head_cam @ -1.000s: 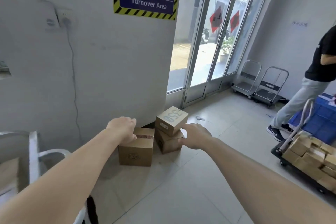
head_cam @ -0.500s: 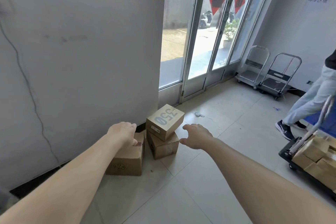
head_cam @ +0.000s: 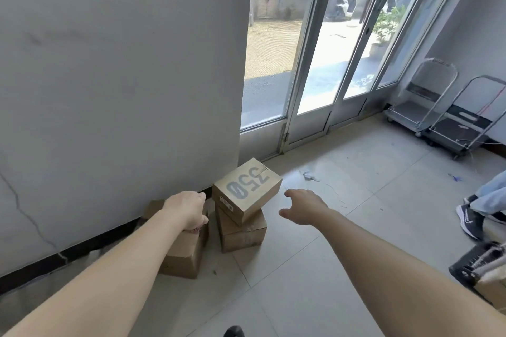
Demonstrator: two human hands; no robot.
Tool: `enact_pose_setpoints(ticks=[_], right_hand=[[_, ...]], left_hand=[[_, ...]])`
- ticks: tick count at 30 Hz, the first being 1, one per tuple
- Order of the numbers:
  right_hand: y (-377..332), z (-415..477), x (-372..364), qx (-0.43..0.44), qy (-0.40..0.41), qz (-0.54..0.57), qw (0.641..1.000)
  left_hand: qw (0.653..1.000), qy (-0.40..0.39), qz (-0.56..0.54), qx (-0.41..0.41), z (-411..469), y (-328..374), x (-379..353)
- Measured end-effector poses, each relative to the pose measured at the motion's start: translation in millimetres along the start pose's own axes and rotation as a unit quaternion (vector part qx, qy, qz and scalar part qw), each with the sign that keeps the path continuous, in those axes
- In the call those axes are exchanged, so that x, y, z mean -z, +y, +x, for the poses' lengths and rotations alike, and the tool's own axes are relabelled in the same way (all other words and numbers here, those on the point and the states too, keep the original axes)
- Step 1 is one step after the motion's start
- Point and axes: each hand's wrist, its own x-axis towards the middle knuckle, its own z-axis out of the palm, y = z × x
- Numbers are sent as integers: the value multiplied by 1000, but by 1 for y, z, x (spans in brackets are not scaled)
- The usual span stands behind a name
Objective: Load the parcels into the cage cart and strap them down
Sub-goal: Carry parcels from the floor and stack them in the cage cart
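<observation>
By wall point(head_cam: 109, 90), L hand point(head_cam: 186, 209) & R hand point(head_cam: 302, 206) now closer to 350 box point(head_cam: 246, 190), grips wide.

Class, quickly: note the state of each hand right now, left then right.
Left hand: over the left box, fingers hidden; cannot tell.
Right hand: open, holding nothing.

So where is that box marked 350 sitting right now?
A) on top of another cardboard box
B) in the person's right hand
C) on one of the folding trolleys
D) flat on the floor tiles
A: the box marked 350 sits skewed on top of a second cardboard box by the wall.
</observation>
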Motion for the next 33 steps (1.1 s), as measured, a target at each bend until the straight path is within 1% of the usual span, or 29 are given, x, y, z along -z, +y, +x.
enact_pose_setpoints(ticks=[9, 14, 18, 25, 33], right_hand=[[39, 152, 27, 22, -35, -36, 999], [62, 220, 35, 38, -62, -52, 996], [82, 278, 34, 59, -86, -59, 993], [112, 370, 23, 127, -122, -93, 980], [124, 457, -9, 150, -167, -122, 967]], left_hand=[[997, -55, -52, 26, 145, 28, 7], [993, -85, -69, 46, 203, 42, 9], [987, -99, -97, 84, 245, 56, 3], [965, -137, -151, 164, 299, 85, -22], [933, -174, -216, 228, 362, 92, -57]])
